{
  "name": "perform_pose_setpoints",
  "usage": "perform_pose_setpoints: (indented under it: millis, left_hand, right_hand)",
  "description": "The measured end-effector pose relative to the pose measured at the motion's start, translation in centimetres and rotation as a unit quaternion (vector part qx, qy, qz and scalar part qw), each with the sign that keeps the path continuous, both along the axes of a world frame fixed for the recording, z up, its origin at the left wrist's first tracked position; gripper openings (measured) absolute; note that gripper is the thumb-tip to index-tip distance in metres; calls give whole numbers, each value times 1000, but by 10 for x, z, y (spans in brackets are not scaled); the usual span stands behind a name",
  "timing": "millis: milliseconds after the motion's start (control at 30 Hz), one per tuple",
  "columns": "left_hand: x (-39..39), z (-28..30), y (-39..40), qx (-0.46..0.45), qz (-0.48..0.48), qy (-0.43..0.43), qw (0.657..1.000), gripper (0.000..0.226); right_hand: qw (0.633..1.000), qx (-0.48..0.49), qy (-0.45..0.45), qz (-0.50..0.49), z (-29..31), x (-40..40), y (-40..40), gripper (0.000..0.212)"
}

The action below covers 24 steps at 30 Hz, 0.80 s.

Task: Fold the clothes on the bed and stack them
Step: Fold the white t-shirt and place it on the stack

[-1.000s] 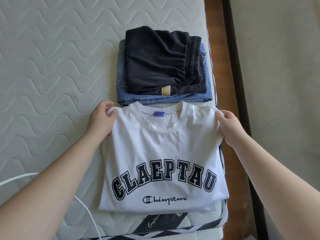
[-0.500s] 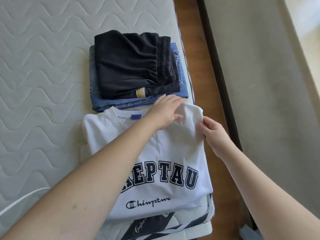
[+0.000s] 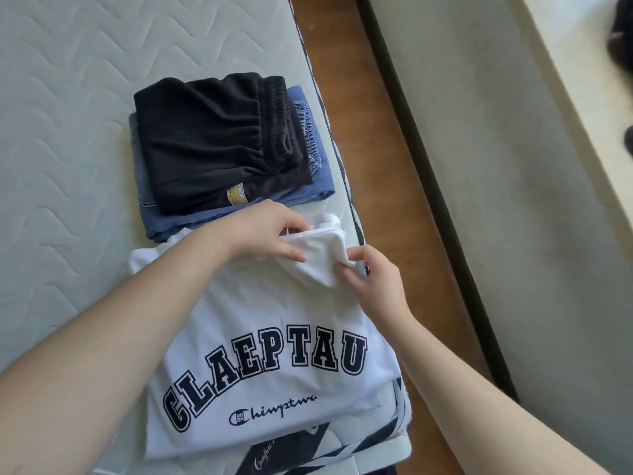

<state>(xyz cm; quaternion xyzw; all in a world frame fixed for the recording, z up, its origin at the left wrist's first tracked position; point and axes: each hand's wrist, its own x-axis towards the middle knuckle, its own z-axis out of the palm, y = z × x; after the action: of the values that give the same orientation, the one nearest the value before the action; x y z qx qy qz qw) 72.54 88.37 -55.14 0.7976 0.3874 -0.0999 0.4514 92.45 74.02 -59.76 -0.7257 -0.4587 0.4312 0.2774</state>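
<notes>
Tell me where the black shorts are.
Upper left of centre in the head view: the black shorts lie folded on the folded jeans, just beyond the white T-shirt.

From my feed, the quilted mattress (image 3: 68, 138) has a wavy stitch pattern and navy-and-white trim (image 3: 394, 437) along its near edge. A brown wooden bed frame (image 3: 373, 138) runs down its right side, then a dark strip (image 3: 428, 186) and pale floor (image 3: 496, 166) beyond that.
</notes>
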Motion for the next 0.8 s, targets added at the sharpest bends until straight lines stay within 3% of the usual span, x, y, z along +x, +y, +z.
perform_pose_setpoints:
  millis: [100, 167, 333, 533, 633, 700, 800]
  left_hand:
    - [4, 3, -6, 11, -1, -16, 1000, 27]
    - [7, 5, -12, 19, 11, -43, 999, 28]
    - [5, 7, -13, 5, 29, -57, 998, 24]
    - [0, 6, -7, -8, 96, -106, 990, 10]
    - [3, 0, -2, 11, 101, -127, 987, 11]
    - [11, -9, 1, 35, 102, -90, 990, 13]
    - [25, -24, 7, 70, 112, -10, 991, 21]
  right_hand:
    - [993, 79, -87, -22, 4, -7, -9, 11]
    - [988, 114, -96, -51, 7, -7, -16, 15]
    - [992, 47, 72, -92, 5, -7, -16, 15]
    - [982, 47, 152, -101, 5, -17, 1, 12]
    - [972, -26, 202, -118, -1, -23, 8, 18]
    - [973, -88, 176, -123, -8, -24, 16, 18]
    - [982, -133, 57, -122, -19, -21, 28, 19]
